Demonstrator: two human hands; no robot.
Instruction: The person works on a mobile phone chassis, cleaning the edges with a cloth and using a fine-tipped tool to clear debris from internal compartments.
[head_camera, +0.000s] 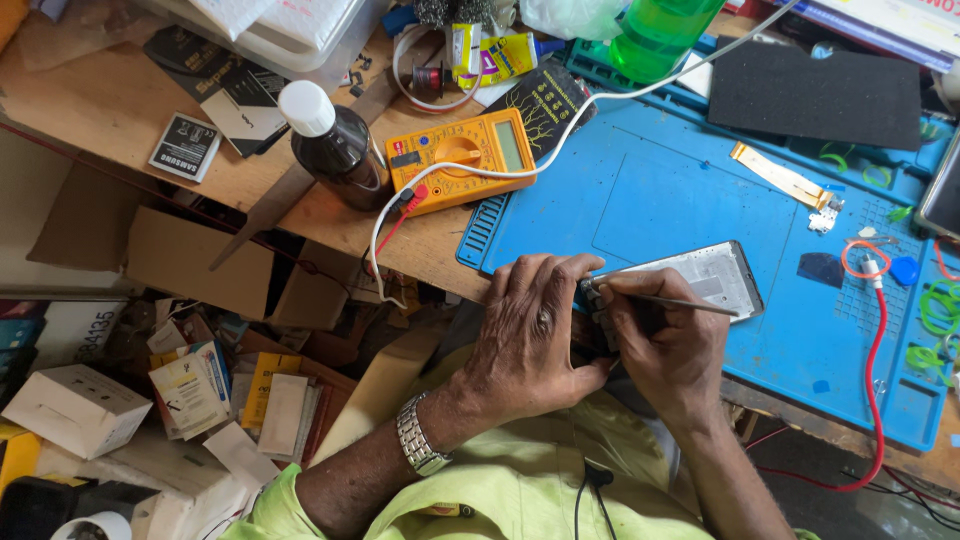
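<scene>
My left hand (530, 330) clamps the thin, fragile phone (700, 275) by its edges; my right hand (665, 340) pinches a slim metal tool (680, 301), both grips closed.

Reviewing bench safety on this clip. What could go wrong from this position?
1. The opened phone overhangs the blue mat's near edge; pressure from the left hand could tip it off.
2. The thin tool in the right hand might slip and scratch parts.
3. The dark bottle could topple onto the yellow multimeter.
</scene>
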